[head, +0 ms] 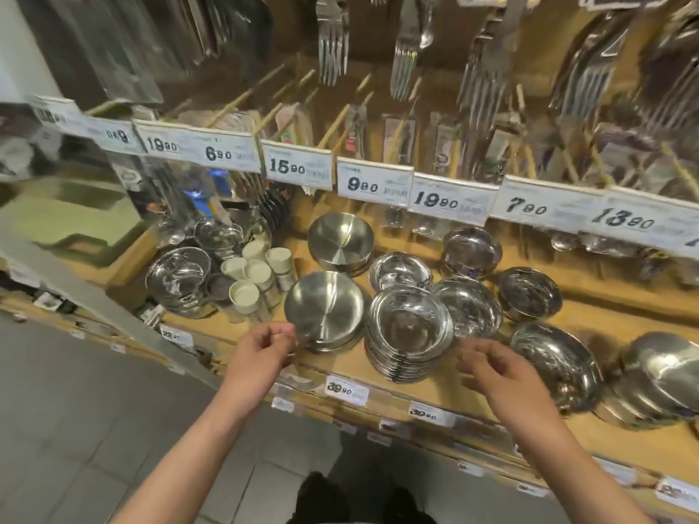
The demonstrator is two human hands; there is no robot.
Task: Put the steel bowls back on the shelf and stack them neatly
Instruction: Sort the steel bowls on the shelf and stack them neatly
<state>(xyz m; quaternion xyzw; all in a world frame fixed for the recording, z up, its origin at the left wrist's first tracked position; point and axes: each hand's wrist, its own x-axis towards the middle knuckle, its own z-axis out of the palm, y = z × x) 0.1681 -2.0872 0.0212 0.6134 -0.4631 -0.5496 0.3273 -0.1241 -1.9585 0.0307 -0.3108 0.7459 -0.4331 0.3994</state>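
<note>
My left hand (pixel 261 347) and right hand (pixel 499 363) hover lower centre, each grip loosely curled, released, holding nothing. Just beyond, centre frame: tall stack of shiny steel bowls (pixel 410 334) on the wooden shelf (pixel 465 391), brushed steel dish stack (pixel 325 312) left of it. I judge them light, stiff, slippery; take hold by the rims. Loose bowls sit farther back.

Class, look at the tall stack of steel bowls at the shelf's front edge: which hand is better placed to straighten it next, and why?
Probably the right hand. It hovers beside the tall stack of steel bowls, fingers loosely curled, holding nothing. The left hand is at the rim of the flat-bottomed steel bowl further left.
</note>
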